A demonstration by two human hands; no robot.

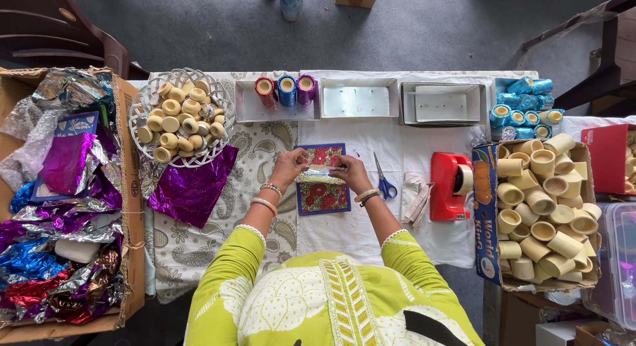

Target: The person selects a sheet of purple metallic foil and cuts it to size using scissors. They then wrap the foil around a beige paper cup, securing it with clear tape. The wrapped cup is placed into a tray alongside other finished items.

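White wire basket (142, 104) on the surface (371, 227), heaped with short cream rings (171, 107); too many overlapping to count. Cardboard box (132, 207) at far left, stuffed with crumpled foil (63, 233) in purple, blue, red and silver. Three shallow white trays along the far edge: the first (246, 111) holding three wrapped rolls (286, 90), red, blue and purple; the second (358, 98) and third (442, 102) showing only bare bottoms. Printed carton (485, 213) at right, packed with cream tubes (542, 201), roughly thirty, the lower ones buried. Blue-wrapped rolls (525, 107) stacked beyond it, about ten, partly masking one another.

Left hand (289, 166) and right hand (349, 170) both pinched on a silvery foil strip (319, 173), stretched between them over a floral pad (322, 195) in front of the body. One pair of blue-handled scissors (384, 182) just right of the hands, one red tape dispenser (449, 186) further right, one loose purple foil sheet (192, 187) under the basket's near rim.

Whatever lies inside the strip: impossible to make out. Red box (606, 157) and clear bin (619, 260) cut off by the right edge.
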